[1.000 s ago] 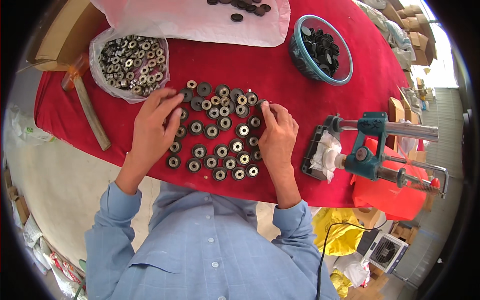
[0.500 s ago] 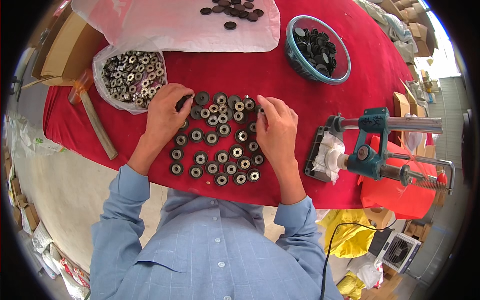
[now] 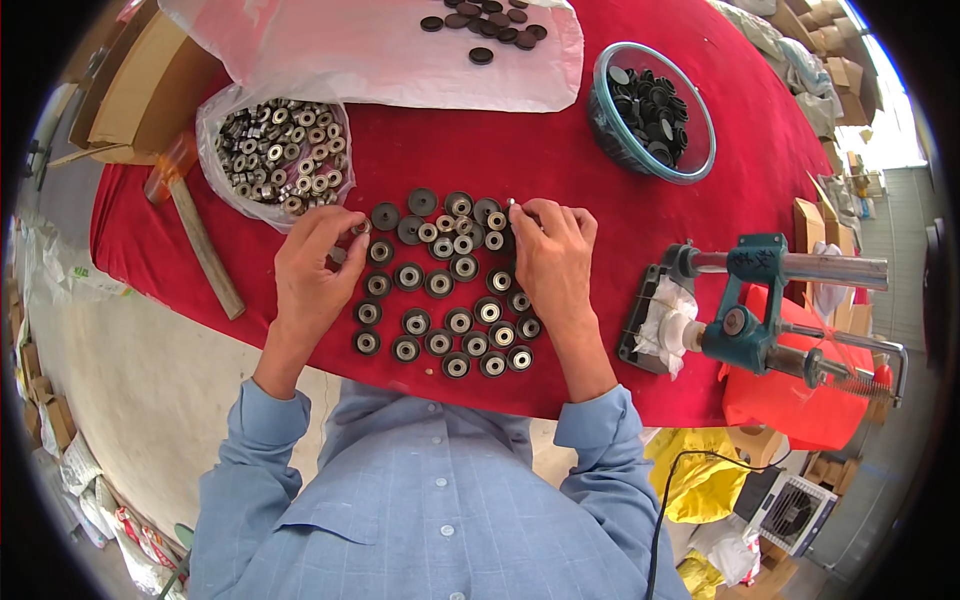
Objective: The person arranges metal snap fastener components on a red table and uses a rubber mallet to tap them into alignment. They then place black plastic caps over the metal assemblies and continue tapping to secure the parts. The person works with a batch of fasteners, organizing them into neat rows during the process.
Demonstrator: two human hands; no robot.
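My left hand (image 3: 318,262) is closed at the left of the laid-out parts. Its thumb and fingertips pinch a small ring-shaped bearing (image 3: 360,228), and a greyish round piece (image 3: 338,256) shows inside the grip. Beside those fingertips lies a black round cap (image 3: 385,216). My right hand (image 3: 553,250) is closed at the right side, fingertips together next to a tiny shiny piece (image 3: 511,201); what they hold is hidden. Between the hands sit several black caps with bearings in them (image 3: 439,284), in loose rows. Some loose bearings (image 3: 445,224) lie among bare caps at the far end.
A clear bag of bearings (image 3: 275,150) stands far left, near a hammer (image 3: 205,245) and a cardboard box (image 3: 150,90). A bowl of black caps (image 3: 655,175) is far right. A green hand press (image 3: 750,320) stands at right. More caps lie on white sheeting (image 3: 370,75).
My left hand has let go of a black cap, drawn back toward me, and now pinches a bearing. My right hand has shifted slightly left and away from me. The whole view has shifted a little.
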